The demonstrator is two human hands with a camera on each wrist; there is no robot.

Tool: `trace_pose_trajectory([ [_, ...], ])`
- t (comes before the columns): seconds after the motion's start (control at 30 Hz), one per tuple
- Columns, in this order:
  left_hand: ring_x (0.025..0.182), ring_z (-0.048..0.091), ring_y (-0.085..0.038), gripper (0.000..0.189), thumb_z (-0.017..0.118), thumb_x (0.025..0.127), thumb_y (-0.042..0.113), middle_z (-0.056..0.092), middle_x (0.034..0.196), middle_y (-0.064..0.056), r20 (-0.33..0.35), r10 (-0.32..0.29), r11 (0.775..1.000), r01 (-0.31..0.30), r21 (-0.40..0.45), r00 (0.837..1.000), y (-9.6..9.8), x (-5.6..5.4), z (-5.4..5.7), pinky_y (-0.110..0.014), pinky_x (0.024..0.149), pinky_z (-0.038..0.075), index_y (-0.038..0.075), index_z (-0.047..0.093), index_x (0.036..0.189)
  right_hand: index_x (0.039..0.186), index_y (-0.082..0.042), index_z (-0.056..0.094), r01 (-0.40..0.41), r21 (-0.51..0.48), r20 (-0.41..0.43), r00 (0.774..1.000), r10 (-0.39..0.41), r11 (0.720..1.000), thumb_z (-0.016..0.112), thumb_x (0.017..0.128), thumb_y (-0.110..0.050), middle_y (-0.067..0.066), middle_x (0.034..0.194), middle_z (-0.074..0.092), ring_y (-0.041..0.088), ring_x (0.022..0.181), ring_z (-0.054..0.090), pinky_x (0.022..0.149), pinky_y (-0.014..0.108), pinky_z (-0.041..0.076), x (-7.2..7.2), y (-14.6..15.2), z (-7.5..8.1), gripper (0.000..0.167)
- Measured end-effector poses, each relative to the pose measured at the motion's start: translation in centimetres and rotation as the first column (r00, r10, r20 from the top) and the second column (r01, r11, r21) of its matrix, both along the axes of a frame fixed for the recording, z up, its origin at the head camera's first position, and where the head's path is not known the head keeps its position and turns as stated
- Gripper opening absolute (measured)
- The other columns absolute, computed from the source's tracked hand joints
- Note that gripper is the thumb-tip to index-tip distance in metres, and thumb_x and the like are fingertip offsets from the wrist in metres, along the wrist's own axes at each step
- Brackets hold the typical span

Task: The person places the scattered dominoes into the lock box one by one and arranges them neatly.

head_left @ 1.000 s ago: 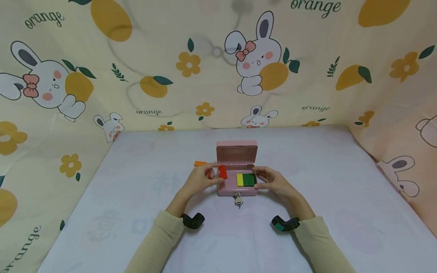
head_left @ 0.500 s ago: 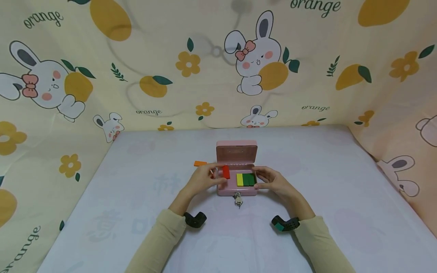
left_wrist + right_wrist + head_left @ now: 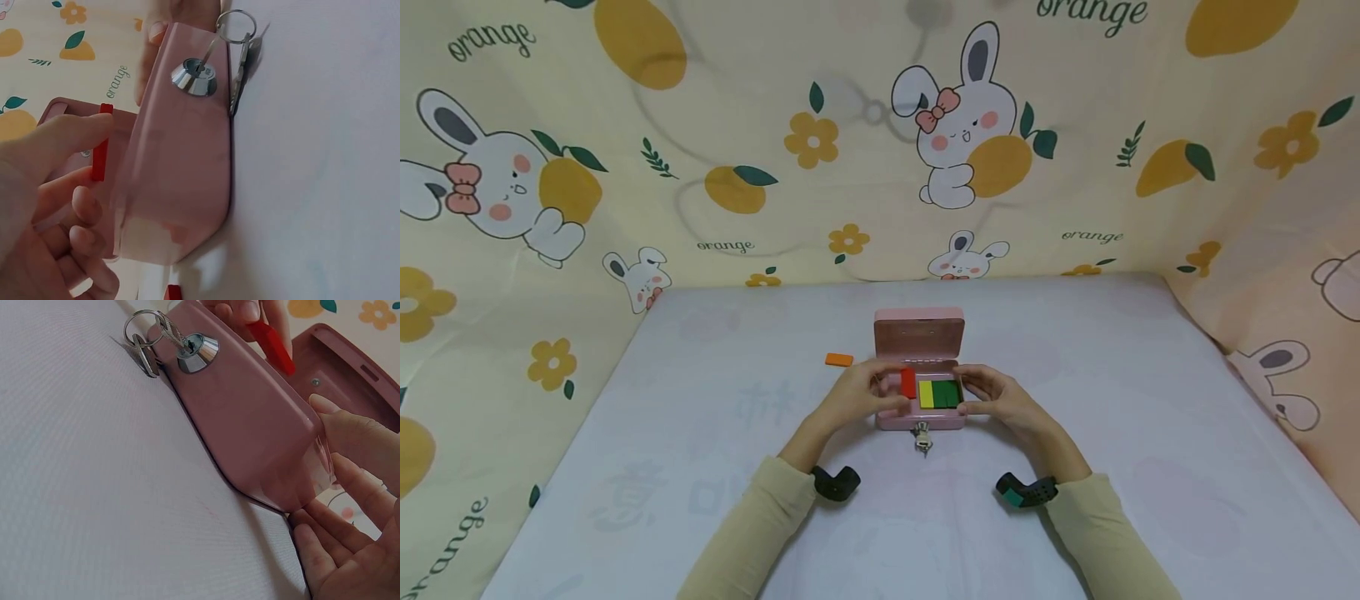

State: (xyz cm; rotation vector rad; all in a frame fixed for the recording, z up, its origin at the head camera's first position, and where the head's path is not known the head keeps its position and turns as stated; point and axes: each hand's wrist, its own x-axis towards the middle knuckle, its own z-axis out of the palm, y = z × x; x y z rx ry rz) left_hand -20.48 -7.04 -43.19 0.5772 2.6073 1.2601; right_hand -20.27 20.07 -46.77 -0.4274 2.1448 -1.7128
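Observation:
A pink metal cash box (image 3: 895, 423) stands on the table with its lid (image 3: 919, 337) raised. Between thumb and forefinger, my left hand (image 3: 853, 390) pinches a thin red domino block (image 3: 907, 384), upright over the box's left half; its other fingers curl loosely in the left wrist view. Inside the box, a yellow block (image 3: 926, 395) and green blocks (image 3: 946, 394) sit side by side on the right. My right hand (image 3: 1011, 407) grips the box's right end, thumb at the rim and fingers against the outer side (image 3: 337, 540).
Keys on a ring (image 3: 922, 438) hang from the lock (image 3: 195, 77) on the box's front. An orange block (image 3: 838, 359) lies on the table left of the box. Another red block (image 3: 172, 292) shows near the box's left end. A printed cloth (image 3: 820, 192) rises behind the table.
My left hand has moved right with the red domino block, from the box's left edge to near the yellow block. The right hand stays at the box's right end.

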Motion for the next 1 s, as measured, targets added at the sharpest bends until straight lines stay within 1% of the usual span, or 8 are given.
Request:
trace_pose_trajectory([
  [0.13,0.075,0.045,-0.012,0.051,0.078,0.080,0.021,0.051,0.081,-0.004,-0.003,-0.017,1.000,0.017,0.000,1.000,0.3,0.0,0.0,-0.017,0.062,0.035,0.012,0.061,0.128,0.142,0.004,0.036,-0.002,0.005,0.003,1.000,0.002,1.000,0.070,0.086,-0.011,0.027,0.154,0.029,0.045,0.145,0.026,0.113,0.044,0.027,0.0,-0.1,0.0,0.068],
  [0.23,0.072,0.043,-0.012,0.051,0.078,0.080,0.022,0.050,0.080,-0.005,-0.007,-0.029,1.000,0.029,0.001,1.000,0.6,0.0,0.0,-0.017,0.061,0.033,0.011,0.062,0.127,0.143,0.003,0.037,0.004,0.012,0.008,1.000,-0.004,1.000,0.071,0.086,-0.014,0.026,0.154,0.029,0.045,0.145,0.026,0.112,0.044,0.028,-0.1,-0.1,0.0,0.068],
  [0.37,0.071,0.043,-0.012,0.050,0.078,0.081,0.022,0.052,0.079,-0.008,-0.024,-0.041,0.999,0.041,-0.016,0.999,0.9,0.0,-0.1,-0.018,0.059,0.032,0.010,0.062,0.126,0.143,0.003,0.037,0.005,0.012,0.007,1.000,-0.005,1.000,0.071,0.086,-0.014,0.026,0.154,0.029,0.045,0.145,0.026,0.112,0.044,0.027,0.0,-0.1,0.1,0.068],
  [0.6,0.070,0.043,-0.011,0.049,0.078,0.081,0.022,0.056,0.079,-0.013,-0.059,-0.064,0.996,0.060,-0.067,0.996,1.2,-0.1,-0.3,-0.017,0.060,0.031,0.009,0.063,0.125,0.142,0.005,0.037,-0.006,-0.003,-0.004,1.000,0.006,1.000,0.069,0.087,-0.010,0.028,0.153,0.030,0.047,0.144,0.026,0.114,0.048,0.025,0.0,0.0,0.0,0.065],
  [0.8,0.072,0.043,-0.012,0.048,0.077,0.081,0.019,0.057,0.082,-0.020,-0.066,-0.080,0.995,0.075,-0.070,0.995,1.3,-0.2,-0.5,-0.018,0.061,0.032,0.007,0.062,0.124,0.142,0.005,0.036,-0.008,-0.007,0.000,1.000,0.008,1.000,0.069,0.087,-0.009,0.029,0.153,0.030,0.047,0.144,0.026,0.115,0.049,0.024,0.1,0.0,0.0,0.065],
  [0.9,0.074,0.043,-0.012,0.048,0.077,0.081,0.020,0.057,0.083,-0.017,-0.084,-0.084,0.990,0.074,-0.121,0.993,1.4,-0.3,-0.7,-0.018,0.061,0.033,0.007,0.062,0.125,0.142,0.004,0.036,-0.004,-0.006,0.004,1.000,0.004,1.000,0.069,0.087,-0.011,0.028,0.153,0.029,0.047,0.145,0.025,0.115,0.049,0.024,0.0,0.0,0.0,0.066],
  [1.0,0.075,0.043,-0.011,0.048,0.077,0.081,0.022,0.054,0.082,-0.010,-0.100,-0.084,0.980,0.064,-0.189,0.991,1.5,-0.4,-0.8,-0.018,0.061,0.033,0.008,0.062,0.125,0.143,0.003,0.036,0.001,-0.001,0.014,1.000,-0.001,1.000,0.070,0.087,-0.013,0.027,0.154,0.029,0.046,0.145,0.025,0.115,0.048,0.024,0.0,0.0,0.0,0.067],
])
